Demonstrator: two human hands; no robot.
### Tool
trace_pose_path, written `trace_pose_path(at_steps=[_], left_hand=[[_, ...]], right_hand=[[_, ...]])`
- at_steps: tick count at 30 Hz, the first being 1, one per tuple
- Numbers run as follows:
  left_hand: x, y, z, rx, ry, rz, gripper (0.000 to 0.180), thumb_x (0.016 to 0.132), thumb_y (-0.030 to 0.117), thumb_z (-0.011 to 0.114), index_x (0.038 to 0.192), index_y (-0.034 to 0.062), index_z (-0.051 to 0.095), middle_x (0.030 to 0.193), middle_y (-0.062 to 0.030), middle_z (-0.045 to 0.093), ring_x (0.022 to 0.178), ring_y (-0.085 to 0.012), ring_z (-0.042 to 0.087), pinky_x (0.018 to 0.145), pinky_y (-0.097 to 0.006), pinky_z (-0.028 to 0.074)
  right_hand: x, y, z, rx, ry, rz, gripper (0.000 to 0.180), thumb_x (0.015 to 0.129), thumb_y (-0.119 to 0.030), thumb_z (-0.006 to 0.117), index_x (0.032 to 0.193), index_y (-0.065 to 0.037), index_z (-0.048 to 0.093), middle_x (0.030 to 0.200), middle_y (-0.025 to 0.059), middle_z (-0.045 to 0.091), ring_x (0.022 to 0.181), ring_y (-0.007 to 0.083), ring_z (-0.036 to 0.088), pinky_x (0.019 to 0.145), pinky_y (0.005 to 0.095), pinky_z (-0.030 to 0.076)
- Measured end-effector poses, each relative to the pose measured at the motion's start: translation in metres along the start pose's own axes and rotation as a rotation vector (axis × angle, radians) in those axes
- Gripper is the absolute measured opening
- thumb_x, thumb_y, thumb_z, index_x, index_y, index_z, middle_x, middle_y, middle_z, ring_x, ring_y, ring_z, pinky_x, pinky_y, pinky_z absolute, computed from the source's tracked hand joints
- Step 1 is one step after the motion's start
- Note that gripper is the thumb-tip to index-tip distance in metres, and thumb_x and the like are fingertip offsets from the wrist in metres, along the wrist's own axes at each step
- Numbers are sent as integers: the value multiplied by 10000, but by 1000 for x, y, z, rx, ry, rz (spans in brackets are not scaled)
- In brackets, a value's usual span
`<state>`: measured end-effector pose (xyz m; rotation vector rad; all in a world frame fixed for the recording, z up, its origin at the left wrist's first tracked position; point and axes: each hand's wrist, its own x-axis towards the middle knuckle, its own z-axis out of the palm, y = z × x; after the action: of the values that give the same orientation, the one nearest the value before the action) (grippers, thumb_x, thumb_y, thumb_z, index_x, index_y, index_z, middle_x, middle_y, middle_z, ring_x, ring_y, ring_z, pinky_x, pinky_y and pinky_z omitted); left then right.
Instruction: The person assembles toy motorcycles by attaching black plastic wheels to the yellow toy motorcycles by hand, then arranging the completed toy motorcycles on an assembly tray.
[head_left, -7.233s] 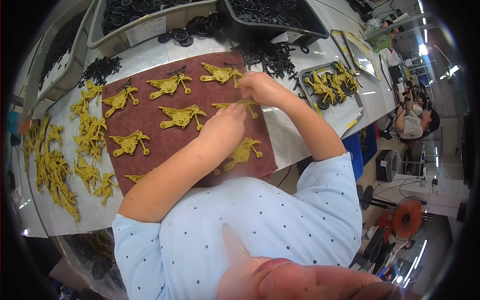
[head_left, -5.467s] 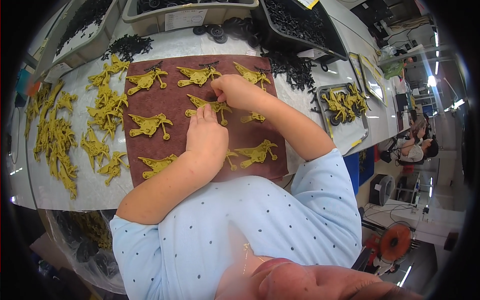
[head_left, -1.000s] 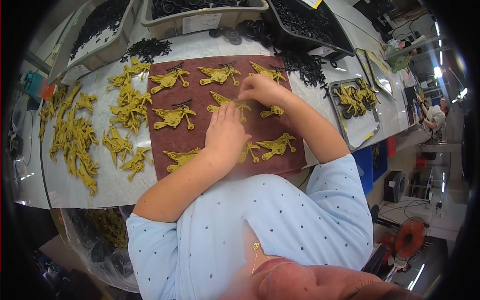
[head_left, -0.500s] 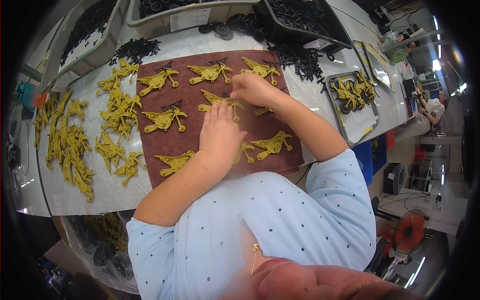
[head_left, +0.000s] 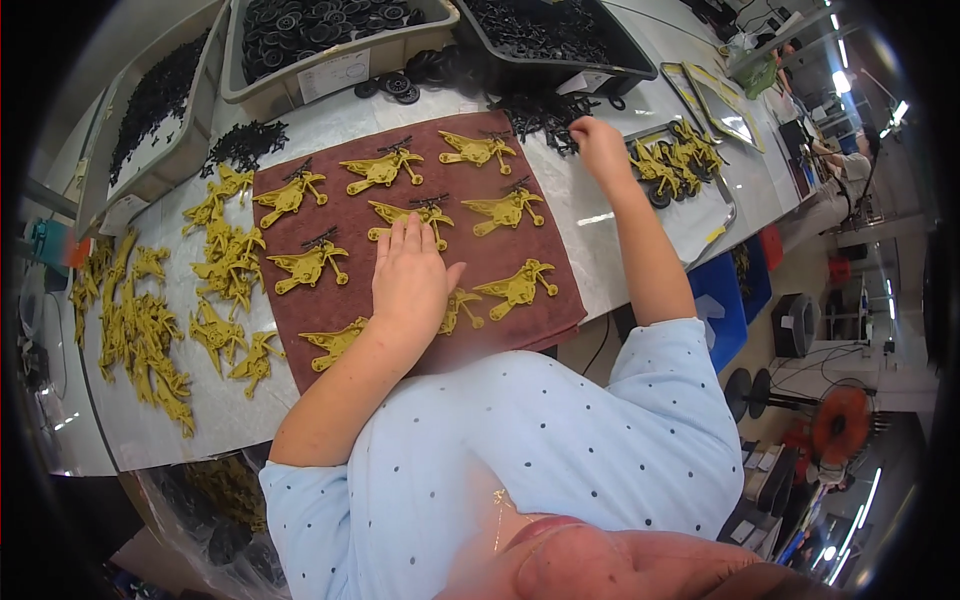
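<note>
Left hand lies flat on the brown mat, fingers together and stretched out, palm covering part of a yellow plastic figure. More yellow figures sit in rows on the mat; one lies just beside the thumb. Right hand is out at the mat's far right corner, over a heap of small black parts, fingers curled; can't tell if it's pinching anything. Metal tray of yellow figures is just right of it.
</note>
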<state>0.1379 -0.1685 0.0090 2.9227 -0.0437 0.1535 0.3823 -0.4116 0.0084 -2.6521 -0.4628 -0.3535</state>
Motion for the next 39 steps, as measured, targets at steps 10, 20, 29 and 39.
trace_pose_path(at_steps=[10, 20, 29, 39], left_hand=[[-23, 42, -23, -220, -38, 259, 496, 820, 256, 646, 1190, -54, 532, 1332, -226, 455, 1251, -334, 430, 1058, -423, 323], [-26, 61, -15, -251, -120, 429, 485, 807, 232, 648, 1179, -59, 540, 1317, -203, 481, 1233, -328, 446, 1040, -395, 346], [-9, 70, 0, -154, -179, 356, 348, 753, 73, 554, 1075, -49, 600, 1161, -172, 577, 1066, -286, 536, 925, -377, 419], [-17, 79, 1, -157, 30, 488, 364, 772, 68, 523, 1107, -61, 580, 1208, -194, 555, 1174, -306, 491, 997, -386, 383]], right_hand=[[-16, 21, 5, -3, -144, -186, 193, 769, -106, 677, 955, -55, 662, 925, 126, 620, 844, 296, 603, 758, 357, 481], [-58, -6, -38, 1050, -461, 370, 180, 865, -96, 631, 995, 29, 625, 920, 79, 662, 747, 105, 599, 680, 225, 485], [-123, -16, -32, 485, -567, -85, 122, 799, 12, 660, 921, 10, 667, 981, 71, 635, 870, 132, 614, 758, 252, 508], [-130, -20, -41, 360, -527, -27, 147, 814, -32, 649, 956, -2, 628, 870, 83, 647, 813, 157, 618, 736, 287, 487]])
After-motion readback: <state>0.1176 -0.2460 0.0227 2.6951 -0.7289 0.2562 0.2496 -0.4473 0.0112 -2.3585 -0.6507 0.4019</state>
